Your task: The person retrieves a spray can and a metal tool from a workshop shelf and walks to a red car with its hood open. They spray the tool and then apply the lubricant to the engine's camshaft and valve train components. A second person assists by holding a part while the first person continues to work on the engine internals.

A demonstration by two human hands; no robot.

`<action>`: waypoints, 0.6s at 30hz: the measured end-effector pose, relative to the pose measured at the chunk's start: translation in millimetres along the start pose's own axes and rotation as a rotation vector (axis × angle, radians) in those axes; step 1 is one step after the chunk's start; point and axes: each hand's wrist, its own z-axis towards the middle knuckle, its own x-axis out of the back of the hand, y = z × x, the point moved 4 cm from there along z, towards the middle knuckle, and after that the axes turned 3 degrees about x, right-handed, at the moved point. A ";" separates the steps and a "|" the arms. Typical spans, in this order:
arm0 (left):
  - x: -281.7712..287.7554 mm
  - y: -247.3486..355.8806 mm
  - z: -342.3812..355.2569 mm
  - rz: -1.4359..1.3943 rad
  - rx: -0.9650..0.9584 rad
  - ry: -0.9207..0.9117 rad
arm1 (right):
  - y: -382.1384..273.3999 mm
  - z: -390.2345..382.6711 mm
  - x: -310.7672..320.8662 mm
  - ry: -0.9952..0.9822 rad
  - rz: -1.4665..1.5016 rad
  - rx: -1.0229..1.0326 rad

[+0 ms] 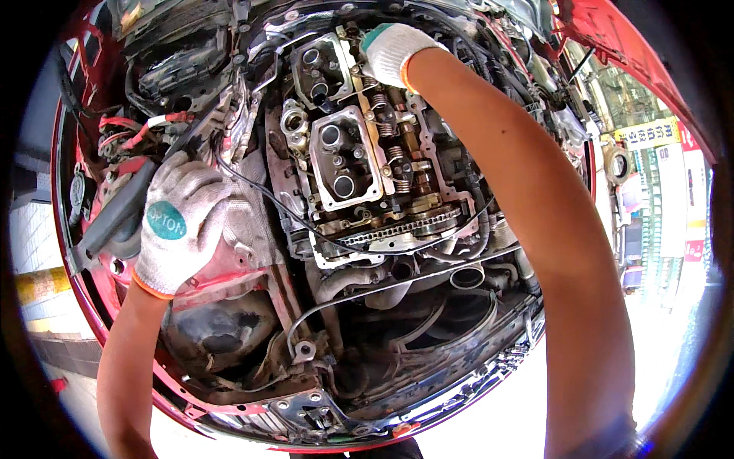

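1. My gloved left hand (180,220) lies by the red panel (220,264), fingers bent; I can't tell whether they grip anything.
2. The chain (405,231) runs bare across the near end of the opened engine (384,164), right of that hand.
3. My gloved right hand (399,57) is over the engine's far end, its grip hidden.
4. I judge this step as handwork there; next calls for a steady right hand.

On the engine (385,174), the far plate (335,67) lies behind the near plate (350,159), both left of the shaft (410,139); the chain (397,232) crosses the near end. The left hand (183,218) is left, the right hand (397,55) far.
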 end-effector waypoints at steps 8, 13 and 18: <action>-4.8 3.5 9.5 0.019 0.017 0.019 | 4.7 -3.2 -12.5 0.012 0.032 -0.001; -6.1 1.1 6.8 0.036 0.014 0.004 | 3.1 1.4 -11.2 0.086 0.079 -0.006; -9.7 2.7 9.9 0.045 0.003 0.020 | 2.8 -10.3 -14.4 0.104 0.066 -0.072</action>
